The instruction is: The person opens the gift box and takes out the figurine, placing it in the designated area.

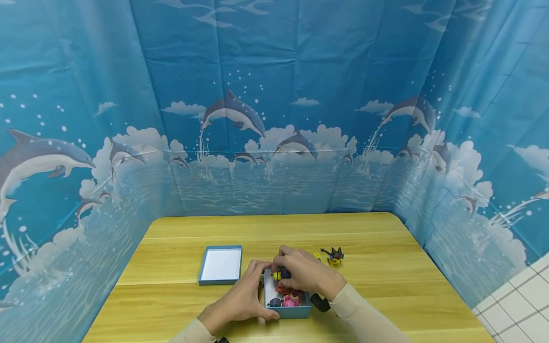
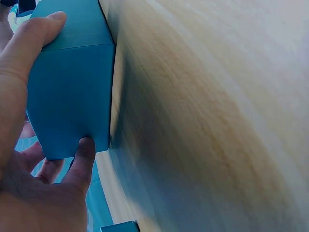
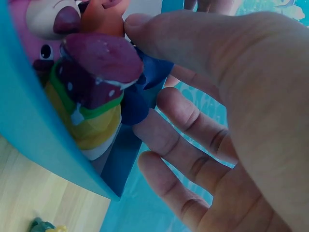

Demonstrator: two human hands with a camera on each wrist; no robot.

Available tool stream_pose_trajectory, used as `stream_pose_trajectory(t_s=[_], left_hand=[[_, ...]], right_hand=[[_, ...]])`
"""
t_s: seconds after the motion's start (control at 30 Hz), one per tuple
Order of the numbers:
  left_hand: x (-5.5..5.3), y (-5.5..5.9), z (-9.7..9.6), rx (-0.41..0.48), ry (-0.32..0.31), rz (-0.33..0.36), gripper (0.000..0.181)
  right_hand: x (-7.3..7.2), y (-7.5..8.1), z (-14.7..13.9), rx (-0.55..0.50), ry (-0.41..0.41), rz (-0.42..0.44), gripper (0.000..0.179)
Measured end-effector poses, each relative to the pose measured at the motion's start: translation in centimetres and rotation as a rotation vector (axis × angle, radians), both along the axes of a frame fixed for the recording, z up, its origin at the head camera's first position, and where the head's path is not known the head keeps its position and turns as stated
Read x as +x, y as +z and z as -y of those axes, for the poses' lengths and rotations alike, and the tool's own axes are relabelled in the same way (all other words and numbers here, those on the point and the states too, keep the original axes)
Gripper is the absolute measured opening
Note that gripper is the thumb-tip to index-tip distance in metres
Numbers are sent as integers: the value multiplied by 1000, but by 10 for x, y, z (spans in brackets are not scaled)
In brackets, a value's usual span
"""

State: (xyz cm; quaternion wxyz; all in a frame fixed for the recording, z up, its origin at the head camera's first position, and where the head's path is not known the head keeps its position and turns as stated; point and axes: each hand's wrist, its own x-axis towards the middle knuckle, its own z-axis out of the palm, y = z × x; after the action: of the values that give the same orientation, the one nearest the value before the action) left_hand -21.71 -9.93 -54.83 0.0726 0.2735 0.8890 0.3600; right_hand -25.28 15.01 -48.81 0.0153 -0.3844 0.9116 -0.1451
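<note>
My left hand [image 1: 245, 296] grips the blue box [image 1: 293, 312] from the left. In the left wrist view, its thumb [image 2: 50, 24] lies on one wall and fingers press the adjoining side. Inside are a pink toy figure [image 1: 291, 300], a grey round-headed toy [image 1: 275, 302] and an orange-red toy [image 1: 283, 289]. My right hand [image 1: 305, 269] reaches into the far end, over a yellow-and-dark toy figure [image 3: 91, 96]. In the right wrist view its fingers are spread, bordering a dark blue toy part [image 3: 153, 70], with the thumb [image 3: 140, 26] near an orange toy [image 3: 104, 19].
A shallow blue-rimmed lid [image 1: 220, 283] with a white inside lies left of the box on the wooden table [image 1: 171, 252]. A black-eared toy figure [image 1: 335, 256] and a small yellow toy [image 1: 317, 256] stand behind the right hand. A dolphin-print curtain [image 1: 274, 190] surrounds the table.
</note>
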Motion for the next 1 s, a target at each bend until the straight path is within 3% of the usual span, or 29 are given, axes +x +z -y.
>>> stream_pose_trajectory(t_s=[1.0], left_hand=[[-2, -2, 0, 9, -2, -4, 123]], right_hand=[[2, -1, 4, -4, 20, -38, 23]])
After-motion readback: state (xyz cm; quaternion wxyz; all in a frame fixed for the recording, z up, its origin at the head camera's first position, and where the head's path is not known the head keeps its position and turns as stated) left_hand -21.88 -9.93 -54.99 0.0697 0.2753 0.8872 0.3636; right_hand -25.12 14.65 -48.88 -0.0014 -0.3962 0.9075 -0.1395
